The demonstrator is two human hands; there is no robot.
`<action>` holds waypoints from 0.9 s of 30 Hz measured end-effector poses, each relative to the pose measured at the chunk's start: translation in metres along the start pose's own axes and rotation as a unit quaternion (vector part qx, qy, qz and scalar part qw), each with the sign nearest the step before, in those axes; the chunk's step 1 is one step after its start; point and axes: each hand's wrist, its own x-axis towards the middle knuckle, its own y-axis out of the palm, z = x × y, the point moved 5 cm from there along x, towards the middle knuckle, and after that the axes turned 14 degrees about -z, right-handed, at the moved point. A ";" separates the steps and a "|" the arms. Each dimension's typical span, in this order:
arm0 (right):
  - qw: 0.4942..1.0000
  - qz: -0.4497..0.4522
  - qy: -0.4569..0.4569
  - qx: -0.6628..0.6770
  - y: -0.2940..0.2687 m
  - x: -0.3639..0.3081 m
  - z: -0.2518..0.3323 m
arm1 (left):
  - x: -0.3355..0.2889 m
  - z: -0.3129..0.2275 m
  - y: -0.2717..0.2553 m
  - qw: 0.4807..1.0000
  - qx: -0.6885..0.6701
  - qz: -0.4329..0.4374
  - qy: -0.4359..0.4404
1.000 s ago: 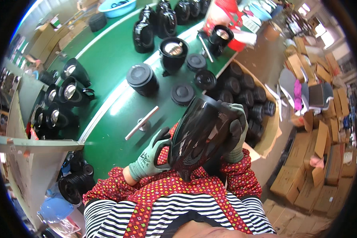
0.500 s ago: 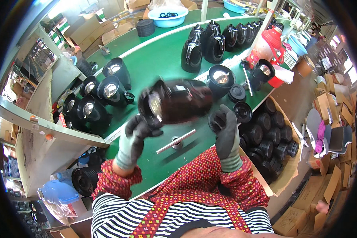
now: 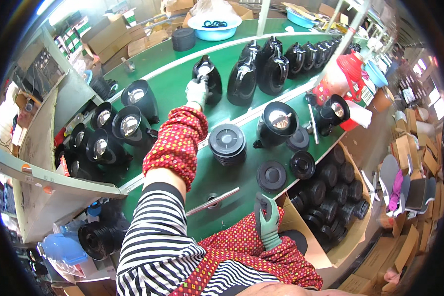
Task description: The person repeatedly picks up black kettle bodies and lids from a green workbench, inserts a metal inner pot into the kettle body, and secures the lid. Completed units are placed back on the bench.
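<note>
My left hand (image 3: 197, 92), in a grey-green glove, reaches far forward and is closed at the handle of a glossy black thermos jug (image 3: 213, 85). That jug stands upright on the green work surface (image 3: 172, 89), left of a row of similar black jugs (image 3: 242, 81). Close to my body, my gloved right hand (image 3: 268, 217) has its fingers bent loosely, a gap between thumb and fingers, and nothing seen in it. Just ahead of it lies a round black lid (image 3: 271, 176). A stack of black discs (image 3: 227, 143) stands mid-bench.
Open-topped black jugs (image 3: 129, 126) cluster at left; another (image 3: 277, 123) stands right of the stack. A metal bar (image 3: 213, 201) sticks up near me. At right are a carton (image 3: 357, 237) of black lids and a red thermos flask (image 3: 347, 74). A blue basin (image 3: 214, 32) sits behind.
The jug, tilted in mid-air between both hands before, now stands upright farther away with my left hand at its handle. My right hand has drawn back toward my body. The disc stack has come into view.
</note>
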 end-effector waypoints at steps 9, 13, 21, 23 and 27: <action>0.995 -0.026 0.084 0.051 0.004 0.001 0.000 | 0.014 -0.049 -0.078 0.804 0.515 -0.074 0.287; 0.999 -0.008 0.042 -0.019 0.003 0.003 0.000 | 0.065 -0.051 -0.143 0.679 0.687 -0.037 0.257; 1.000 -0.013 0.006 -0.016 0.004 0.002 0.007 | 0.060 -0.066 -0.150 0.726 0.608 -0.090 0.308; 0.999 0.012 0.039 -0.008 0.006 0.001 0.003 | 0.040 -0.072 -0.146 0.713 0.574 -0.068 0.397; 0.999 0.017 -0.046 -0.018 0.014 0.023 0.021 | -0.076 -0.135 -0.163 0.703 0.465 0.014 0.539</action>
